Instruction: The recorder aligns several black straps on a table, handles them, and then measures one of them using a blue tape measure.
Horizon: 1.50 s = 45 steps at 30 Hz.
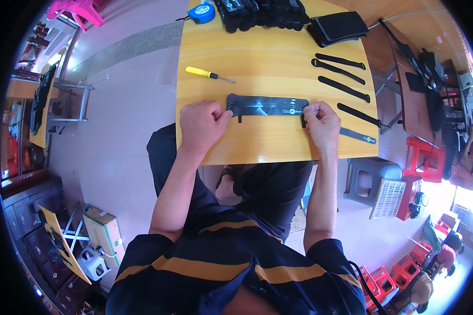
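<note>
Mostly black strip (272, 106), glossy, oblong (pale-marked)

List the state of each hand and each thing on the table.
Black band: spread out between both hands
Left hand: closed on the band's left end
Right hand: pinching the band's right end
Yellow screwdriver: lying loose, tip pointing right
Blue tape measure: resting, unheld
Four black straps: laid out lengthwise
Grey strap: lying partly hidden
Black bundle: piled up
Black case: lying down

Dark band (270, 106) in both hands (201, 126) (324, 126)
</note>
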### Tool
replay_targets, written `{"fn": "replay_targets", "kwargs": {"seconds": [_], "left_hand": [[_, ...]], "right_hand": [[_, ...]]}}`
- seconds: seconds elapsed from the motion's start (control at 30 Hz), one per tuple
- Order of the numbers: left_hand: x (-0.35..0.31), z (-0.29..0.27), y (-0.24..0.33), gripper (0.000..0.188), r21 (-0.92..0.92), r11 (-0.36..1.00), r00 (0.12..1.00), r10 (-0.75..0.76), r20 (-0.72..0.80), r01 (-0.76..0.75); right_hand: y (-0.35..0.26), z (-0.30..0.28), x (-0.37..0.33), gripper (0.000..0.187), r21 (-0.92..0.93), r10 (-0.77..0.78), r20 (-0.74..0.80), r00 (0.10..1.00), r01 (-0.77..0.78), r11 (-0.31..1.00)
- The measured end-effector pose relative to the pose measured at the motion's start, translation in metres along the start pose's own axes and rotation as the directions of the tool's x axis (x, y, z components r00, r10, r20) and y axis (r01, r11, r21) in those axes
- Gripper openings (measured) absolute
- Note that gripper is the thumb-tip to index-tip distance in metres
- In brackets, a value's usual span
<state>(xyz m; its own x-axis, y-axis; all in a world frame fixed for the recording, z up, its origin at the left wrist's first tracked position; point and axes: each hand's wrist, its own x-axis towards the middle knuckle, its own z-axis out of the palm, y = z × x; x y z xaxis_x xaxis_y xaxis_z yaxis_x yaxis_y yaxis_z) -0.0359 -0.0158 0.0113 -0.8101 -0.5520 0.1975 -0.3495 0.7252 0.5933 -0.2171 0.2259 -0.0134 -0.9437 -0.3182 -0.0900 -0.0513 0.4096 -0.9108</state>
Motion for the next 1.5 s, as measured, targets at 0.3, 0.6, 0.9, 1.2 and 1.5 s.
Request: {"fn": "replay_targets", "kwargs": {"seconds": [0.3, 0.6, 0.9, 1.2, 1.5], "left_hand": [[0.0, -0.002, 0.002, 0.034, 0.034, 0.999, 1.0, -0.016, 0.025, 0.015], [-0.002, -0.001, -0.001, 0.035, 0.024, 1.0, 1.0, 0.02, -0.016, -0.02], [-0.02, -0.019, -0.011, 0.031, -0.058, 0.985, 0.986, 0.163, -0.026, -0.164], [-0.053, -0.009, 0.004, 0.085, -0.105, 0.892, 0.897, 0.441, -0.007, -0.439], [-0.049, 0.01, -0.003, 0.097, 0.09, 0.917, 0.883, 0.344, 0.318, -0.389]], "right_hand": [[-0.013, 0.002, -0.006, 0.013, -0.178, -0.052, -0.053, 0.997, 0.042, 0.983], [-0.025, 0.003, -0.01, 0.016, -0.373, -0.102, -0.084, 0.991, 0.064, 0.925], [-0.037, 0.021, -0.046, 0.041, -0.568, -0.575, -0.042, 0.817, 0.454, 0.686], [-0.053, 0.091, -0.1, 0.096, -0.532, -0.459, 0.534, 0.71, 0.704, 0.47], [-0.04, 0.076, -0.092, 0.108, -0.71, -0.289, 0.393, 0.873, 0.488, 0.507]]}}
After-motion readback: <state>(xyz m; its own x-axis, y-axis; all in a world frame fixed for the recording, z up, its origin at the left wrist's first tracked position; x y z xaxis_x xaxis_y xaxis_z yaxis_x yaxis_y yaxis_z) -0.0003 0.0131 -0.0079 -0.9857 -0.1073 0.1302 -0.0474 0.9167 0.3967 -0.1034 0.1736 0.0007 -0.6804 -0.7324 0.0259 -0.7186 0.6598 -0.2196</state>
